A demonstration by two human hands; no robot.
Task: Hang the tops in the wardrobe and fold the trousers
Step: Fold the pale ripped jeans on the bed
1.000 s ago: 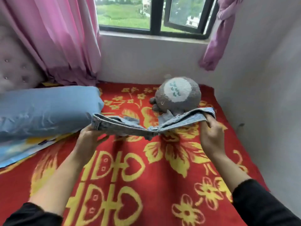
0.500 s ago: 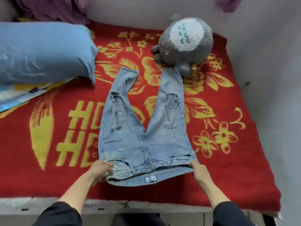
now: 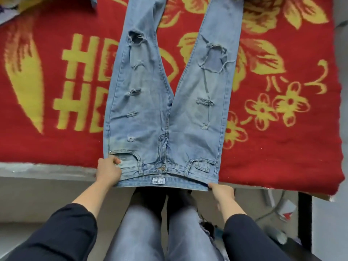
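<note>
A pair of light blue ripped jeans [image 3: 165, 102] lies flat and front side up on the red blanket [image 3: 282, 144], legs spread away from me, waistband at the bed's near edge. My left hand [image 3: 108, 169] grips the waistband's left corner, fingers curled over the pocket. My right hand [image 3: 222, 191] pinches the right corner of the waistband, which overhangs the edge. No tops are in view.
The red blanket with yellow flowers and letters covers the bed, whose grey front edge [image 3: 47, 170] runs across the frame. My own legs [image 3: 160, 232] stand against it. A dark bed post [image 3: 305, 219] and cables lie on the floor at right.
The jeans went from held up in the air to spread flat on the blanket, then pulled toward the near edge. My view has dropped lower; pillow and plush toy left the frame.
</note>
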